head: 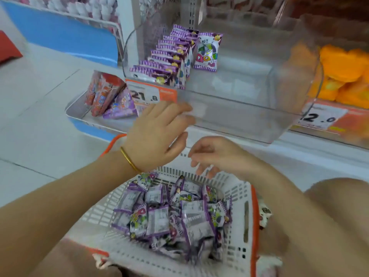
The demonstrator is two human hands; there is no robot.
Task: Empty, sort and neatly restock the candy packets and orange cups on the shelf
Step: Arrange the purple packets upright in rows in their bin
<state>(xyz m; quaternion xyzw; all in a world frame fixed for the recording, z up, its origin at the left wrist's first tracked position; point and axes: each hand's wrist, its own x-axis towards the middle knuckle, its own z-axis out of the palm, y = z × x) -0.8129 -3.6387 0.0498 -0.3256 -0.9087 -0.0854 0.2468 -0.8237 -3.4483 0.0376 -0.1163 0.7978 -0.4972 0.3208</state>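
A clear plastic bin [229, 116] stands on the shelf. A row of purple candy packets [169, 56] stands upright along its left side, with one more packet [207, 51] beside the row. A white basket [235, 254] on my lap holds a loose heap of several purple packets [169, 212]. My left hand [157, 134] hovers with straight fingers at the bin's front lip, holding nothing. My right hand [215, 154] hangs over the basket's far rim, fingers relaxed and empty. Orange cups [343, 76] fill the neighbouring bin at the right.
Price tags [151, 94] are fixed to the shelf front. A lower shelf tray at the left holds red and purple packets [107, 98]. A blue shelf edge [60, 35] lies at the upper left. White floor tiles [36, 116] spread to the left.
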